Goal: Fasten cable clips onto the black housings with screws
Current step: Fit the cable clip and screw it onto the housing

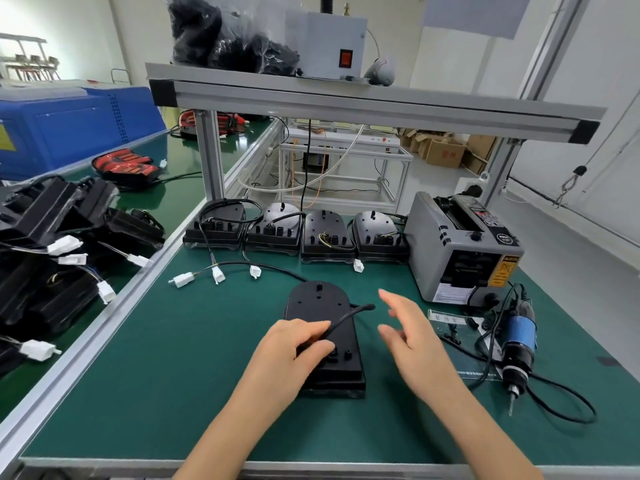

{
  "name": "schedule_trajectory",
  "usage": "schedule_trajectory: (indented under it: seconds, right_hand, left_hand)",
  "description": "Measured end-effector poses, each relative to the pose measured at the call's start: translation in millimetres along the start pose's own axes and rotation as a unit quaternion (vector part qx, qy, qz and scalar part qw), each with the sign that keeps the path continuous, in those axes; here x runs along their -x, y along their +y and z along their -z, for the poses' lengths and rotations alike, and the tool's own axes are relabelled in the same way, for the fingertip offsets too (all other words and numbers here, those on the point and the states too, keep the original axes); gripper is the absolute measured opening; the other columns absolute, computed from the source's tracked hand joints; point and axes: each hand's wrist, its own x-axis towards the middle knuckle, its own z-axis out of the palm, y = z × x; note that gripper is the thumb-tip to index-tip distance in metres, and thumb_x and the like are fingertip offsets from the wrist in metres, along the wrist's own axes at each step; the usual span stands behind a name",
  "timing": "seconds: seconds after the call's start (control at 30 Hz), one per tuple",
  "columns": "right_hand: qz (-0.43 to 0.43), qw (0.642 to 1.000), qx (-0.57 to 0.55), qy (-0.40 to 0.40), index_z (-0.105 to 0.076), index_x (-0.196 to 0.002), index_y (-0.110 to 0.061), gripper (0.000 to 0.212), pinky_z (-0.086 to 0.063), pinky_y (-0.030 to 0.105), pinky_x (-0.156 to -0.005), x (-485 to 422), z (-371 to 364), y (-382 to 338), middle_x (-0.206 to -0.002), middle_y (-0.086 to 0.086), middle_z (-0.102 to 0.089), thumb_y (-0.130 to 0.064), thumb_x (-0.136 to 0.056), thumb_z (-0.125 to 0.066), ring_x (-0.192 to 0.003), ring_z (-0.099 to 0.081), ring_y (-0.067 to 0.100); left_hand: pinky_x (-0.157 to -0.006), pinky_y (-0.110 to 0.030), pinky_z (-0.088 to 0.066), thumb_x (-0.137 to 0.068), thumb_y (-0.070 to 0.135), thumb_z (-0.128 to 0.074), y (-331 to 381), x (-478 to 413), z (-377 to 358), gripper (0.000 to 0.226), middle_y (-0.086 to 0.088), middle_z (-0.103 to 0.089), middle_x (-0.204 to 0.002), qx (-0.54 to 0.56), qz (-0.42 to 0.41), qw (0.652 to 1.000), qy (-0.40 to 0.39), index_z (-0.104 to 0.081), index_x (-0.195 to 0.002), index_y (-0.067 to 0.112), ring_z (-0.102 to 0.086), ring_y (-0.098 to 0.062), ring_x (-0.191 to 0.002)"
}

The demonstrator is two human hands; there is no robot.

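green mat | black housing flat, rounded top | left hand pinches cable

Black housing lying flat on the green mat at centre, rounded end toward 12 o'clock, its black cable lifted toward 2 o'clock, row of four housings at 12 o'clock, white plugs trailing toward 6 o'clock

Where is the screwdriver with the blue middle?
In the head view, the electric screwdriver lies on the green mat at the right, in front of the grey machine and right of the right hand.
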Motion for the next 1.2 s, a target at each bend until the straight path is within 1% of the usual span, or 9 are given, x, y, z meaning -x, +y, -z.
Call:
schedule_trajectory:
  seconds: [0.1,0.2,0.3,0.43,0.8,0.93,1.03,1.1,1.2]
  right_hand:
    - [0.102,0.991,0.058,-0.068,-0.047,-0.136,-0.025,0.045,-0.015,0.010,-0.109,-5.0,-5.1,-6.4,-0.137,-0.016,-0.044,-0.011,-0.094,-0.056,-0.133,-0.033,0.004]
    - [0.132,0.989,0.063,-0.036,-0.063,-0.119,-0.019,0.029,-0.016,0.007,-0.104,-0.8,-10.0,-9.7,-0.117,-0.012,-0.058,-0.016,-0.090,-0.062,-0.124,-0.039,0.011]
    - [0.122,0.992,0.025,-0.024,-0.069,-0.105,-0.018,0.016,-0.024,0.012,-0.102,5.4,-11.7,-10.4,-0.104,-0.014,-0.061,-0.019,-0.090,-0.063,-0.118,-0.043,0.010]
    - [0.108,0.994,-0.007,-0.030,-0.071,-0.097,-0.019,0.017,-0.032,0.018,-0.098,17.0,-16.0,-8.8,-0.099,-0.012,-0.064,-0.026,-0.087,-0.058,-0.111,-0.046,0.006]
    - [0.079,0.995,-0.003,-0.058,-0.072,-0.102,-0.021,0.019,-0.023,0.008,-0.100,29.7,-14.8,4.6,-0.111,-0.017,-0.055,-0.029,-0.088,-0.061,-0.117,-0.039,-0.004]
    - [0.019,0.997,0.078,0.021,-0.069,-0.092,-0.023,0.008,-0.034,0.016,-0.089,22.1,13.9,21.8,-0.094,-0.017,-0.058,-0.026,-0.088,-0.062,-0.099,-0.050,0.003]
    - [-0.060,0.948,0.299,0.089,-0.067,-0.092,-0.027,0.014,-0.037,0.025,-0.080,1.9,53.3,43.5,-0.096,-0.012,-0.061,-0.027,-0.092,-0.053,-0.091,-0.048,0.010]
    - [-0.128,0.890,0.431,0.077,-0.067,-0.099,-0.031,0.020,-0.038,0.031,-0.082,-12.9,78.0,61.0,-0.104,-0.010,-0.062,-0.029,-0.094,-0.047,-0.099,-0.047,0.014]
    - [-0.192,0.833,0.518,0.035,-0.067,-0.104,-0.029,0.023,-0.035,0.035,-0.087,-26.7,96.3,86.2,-0.108,-0.007,-0.062,-0.028,-0.092,-0.048,-0.109,-0.046,0.020]
  left_hand:
    - [-0.081,-0.009,-0.036,-0.085,0.020,-0.067,-0.6,0.4,-3.1,0.042,0.025,-0.061,-0.091,0.018,0.001,1.000,0.007,-0.061,-0.092,0.061,-0.050,0.002,-0.097]
    - [-0.083,-0.018,-0.042,-0.083,0.011,-0.068,-1.8,0.7,-6.2,0.045,0.029,-0.061,-0.094,0.033,-0.002,0.999,0.028,-0.061,-0.081,0.055,-0.054,0.001,-0.095]
    - [-0.086,-0.019,-0.043,-0.083,0.008,-0.069,-4.1,1.4,-6.4,0.043,0.025,-0.062,-0.096,0.045,-0.017,0.999,0.014,-0.063,-0.086,0.051,-0.056,-0.001,-0.097]
    - [-0.085,-0.009,-0.038,-0.085,0.009,-0.068,-6.8,3.5,-4.6,0.036,0.025,-0.061,-0.098,0.056,-0.028,0.998,0.004,-0.069,-0.088,0.046,-0.054,-0.002,-0.101]
    - [-0.080,-0.006,-0.035,-0.078,0.006,-0.074,-2.2,10.5,-12.8,0.027,0.019,-0.059,-0.090,-0.014,-0.048,0.998,0.030,-0.072,-0.078,0.033,-0.051,-0.002,-0.095]
    - [-0.081,-0.004,-0.033,-0.078,0.005,-0.075,-0.7,13.5,-16.9,0.025,0.018,-0.060,-0.090,-0.023,-0.051,0.997,0.053,-0.072,-0.078,0.030,-0.048,-0.001,-0.096]
    - [-0.080,-0.005,-0.033,-0.078,0.006,-0.075,-0.4,13.2,-17.7,0.024,0.018,-0.059,-0.090,-0.025,-0.049,0.997,0.053,-0.072,-0.078,0.030,-0.048,-0.001,-0.096]
    - [-0.080,-0.004,-0.033,-0.078,0.007,-0.075,0.0,13.3,-17.3,0.024,0.018,-0.059,-0.089,-0.024,-0.048,0.997,0.052,-0.072,-0.078,0.031,-0.047,0.000,-0.096]
    - [-0.080,-0.005,-0.033,-0.079,0.009,-0.074,0.0,13.7,-16.3,0.026,0.019,-0.059,-0.090,-0.020,-0.043,0.998,0.045,-0.071,-0.078,0.034,-0.047,-0.001,-0.097]
